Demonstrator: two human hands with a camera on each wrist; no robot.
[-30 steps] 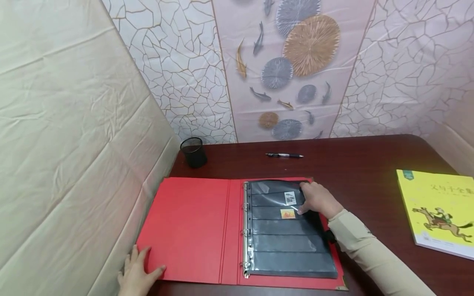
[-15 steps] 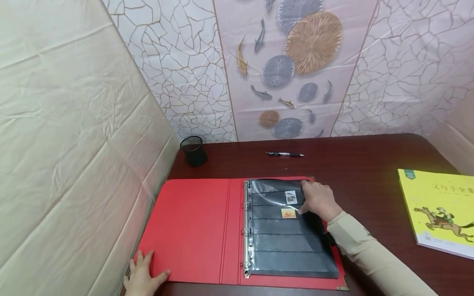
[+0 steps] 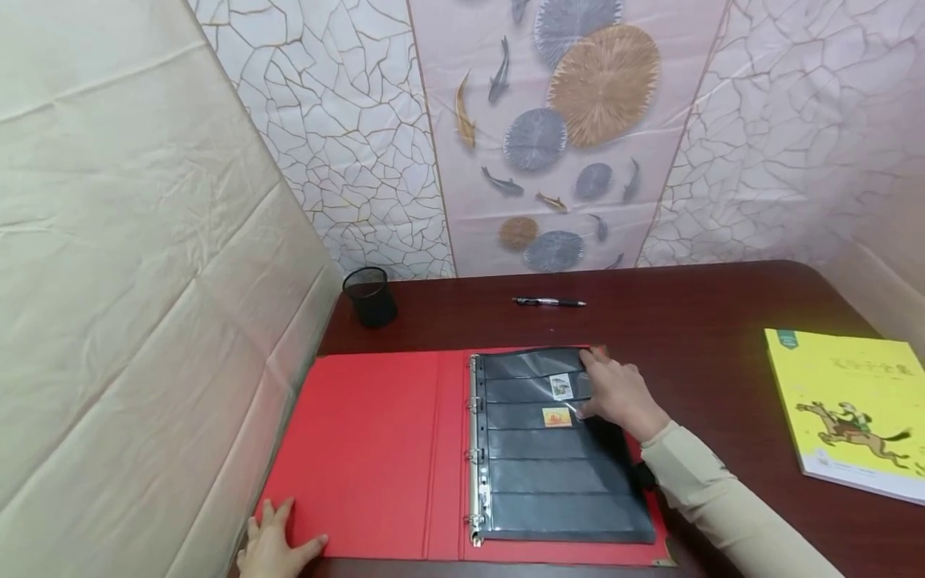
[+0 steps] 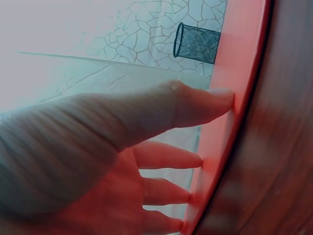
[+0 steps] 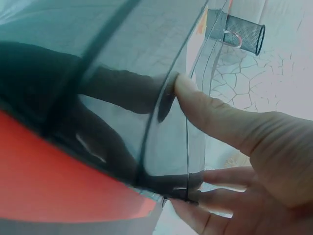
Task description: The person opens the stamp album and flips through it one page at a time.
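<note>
Head view: bright, soft, even light. Glare streaks along the top of the plastic page (image 3: 560, 445) in the binder (image 3: 361, 449); lettering on the book (image 3: 845, 401) right of the binder looks smeared. Wrist views hazy, bluish; wall (image 4: 146, 44) beyond the binder nearly white. Plastic page mirrors the right hand (image 5: 274, 154) darkly.

Right of the right grip (image 3: 623, 395), bare tabletop (image 3: 715, 337) gives a hand passage as far as the yellow book (image 3: 845, 401); the sleeve (image 3: 723, 490) bars the near side. Beyond the grip, a clear strip runs up to the pen (image 3: 549, 302). Leftward, the black pages (image 3: 556, 474) and then metal rings (image 3: 474, 455) stand in the way. Left of the left grip (image 3: 276, 547), the fabric wall (image 3: 188, 385) crowds close; rightward, the flat red cover (image 3: 368, 449) leaves room above.
</note>
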